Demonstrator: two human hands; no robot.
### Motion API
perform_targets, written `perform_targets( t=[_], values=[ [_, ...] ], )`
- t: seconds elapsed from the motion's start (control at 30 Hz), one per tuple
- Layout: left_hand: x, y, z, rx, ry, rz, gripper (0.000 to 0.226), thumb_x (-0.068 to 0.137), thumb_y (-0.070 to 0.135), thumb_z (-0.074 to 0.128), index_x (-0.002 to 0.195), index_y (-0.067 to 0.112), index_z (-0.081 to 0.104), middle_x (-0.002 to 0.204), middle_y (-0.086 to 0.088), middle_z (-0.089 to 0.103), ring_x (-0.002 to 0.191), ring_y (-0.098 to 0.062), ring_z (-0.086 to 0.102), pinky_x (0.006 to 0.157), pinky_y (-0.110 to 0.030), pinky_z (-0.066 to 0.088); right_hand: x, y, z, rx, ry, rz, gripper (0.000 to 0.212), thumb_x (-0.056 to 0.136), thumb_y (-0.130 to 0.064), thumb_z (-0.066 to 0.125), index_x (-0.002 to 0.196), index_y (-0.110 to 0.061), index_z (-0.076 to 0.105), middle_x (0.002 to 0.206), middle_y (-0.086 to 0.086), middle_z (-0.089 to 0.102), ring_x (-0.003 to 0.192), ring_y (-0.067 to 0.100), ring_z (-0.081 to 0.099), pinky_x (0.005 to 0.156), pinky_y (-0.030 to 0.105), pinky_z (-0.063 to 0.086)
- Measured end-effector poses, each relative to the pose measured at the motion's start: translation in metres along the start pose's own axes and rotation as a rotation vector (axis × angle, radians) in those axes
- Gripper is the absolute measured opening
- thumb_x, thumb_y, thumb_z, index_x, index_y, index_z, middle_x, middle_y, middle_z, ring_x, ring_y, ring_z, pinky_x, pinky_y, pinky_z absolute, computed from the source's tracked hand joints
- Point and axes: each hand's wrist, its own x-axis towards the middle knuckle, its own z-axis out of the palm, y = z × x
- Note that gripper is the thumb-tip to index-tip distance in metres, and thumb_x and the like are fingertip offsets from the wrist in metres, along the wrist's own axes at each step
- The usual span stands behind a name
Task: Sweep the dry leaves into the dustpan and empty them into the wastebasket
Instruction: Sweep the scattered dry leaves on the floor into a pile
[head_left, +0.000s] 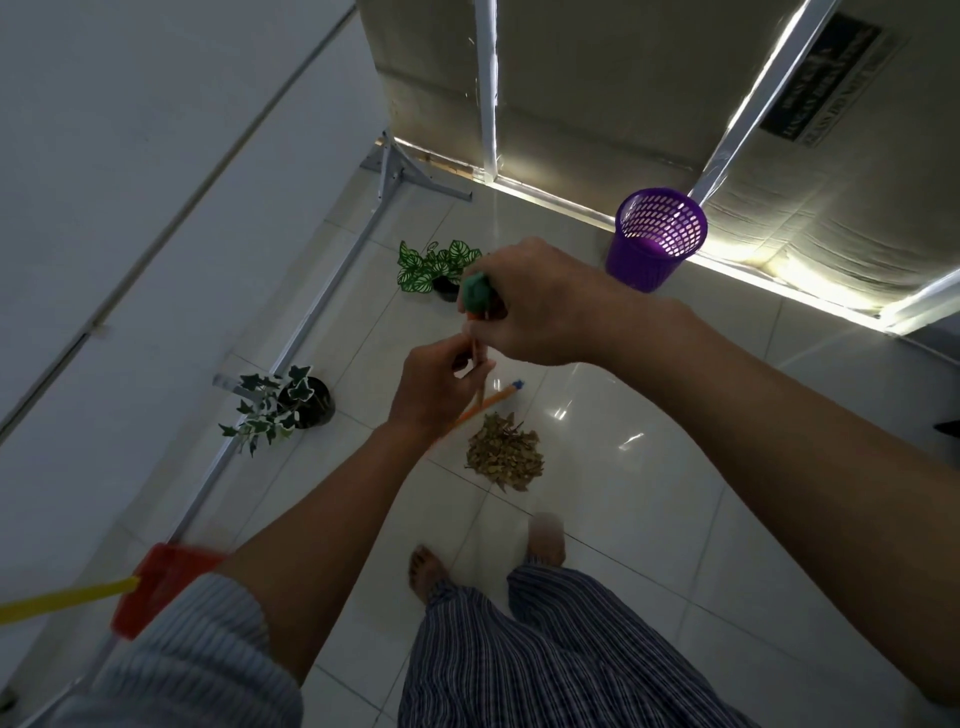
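Observation:
A pile of dry brown leaves (504, 452) lies on the white tiled floor just ahead of my bare feet. My right hand (540, 306) is shut on the green-capped top (475, 293) of a thin orange broom handle. Just below it, my left hand (436, 389) is closed around the same handle. An orange stick with a blue tip (506, 392) pokes out beside my left hand, above the leaves. The broom's head is hidden. A red dustpan (161, 582) with a yellow handle (62, 600) shows blurred at lower left, partly behind my left sleeve. The purple mesh wastebasket (657, 234) stands upright at the far right.
Two small potted plants (436, 265) (285, 410) sit on the floor left of the leaves. A white metal frame (322, 291) runs along the floor by the left wall. A large taped cardboard panel (597, 93) closes the back, with light under its lower edge.

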Motion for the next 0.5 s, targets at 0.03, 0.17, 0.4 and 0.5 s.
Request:
perform_targets(
  t=[0.03,0.17,0.4,0.5],
  values=[
    [0.000,0.000,0.002,0.000,-0.020,-0.005,0.014,0.079,0.016,0.074,0.087,0.006,0.068,0.078,-0.001,0.069,0.072,-0.016,0.067,0.069,-0.028,0.056,-0.003,0.001,0.004,-0.011,0.015,0.007,0.025,0.092,-0.021,0.069,0.113,-0.010,0.067,0.103,0.009,0.070,0.094,0.022,0.069,0.085,0.040,0.060],
    [-0.008,0.002,0.012,0.009,-0.116,-0.068,0.008,0.081,0.009,0.071,0.079,0.003,0.065,0.069,-0.001,0.062,0.061,-0.013,0.060,0.059,-0.007,0.042,-0.014,0.007,0.027,-0.007,0.057,0.041,0.019,0.091,-0.020,0.070,0.107,-0.010,0.069,0.096,0.007,0.070,0.088,0.021,0.066,0.081,0.040,0.059],
    [-0.018,0.002,0.015,0.000,-0.191,-0.060,0.010,0.082,0.011,0.071,0.075,0.010,0.063,0.065,0.009,0.060,0.058,-0.003,0.053,0.055,0.000,0.034,-0.027,0.006,0.034,0.027,0.104,0.116,0.021,0.090,-0.027,0.071,0.107,-0.014,0.069,0.099,0.007,0.068,0.088,0.022,0.065,0.082,0.042,0.058],
    [-0.015,0.005,0.006,-0.024,-0.170,-0.016,0.008,0.082,0.012,0.071,0.084,0.006,0.067,0.072,0.003,0.064,0.065,-0.007,0.058,0.059,-0.001,0.037,-0.030,-0.008,0.027,0.004,0.138,0.117,0.020,0.092,-0.028,0.070,0.106,-0.014,0.069,0.094,0.003,0.068,0.085,0.019,0.064,0.081,0.040,0.058]
  ],
)
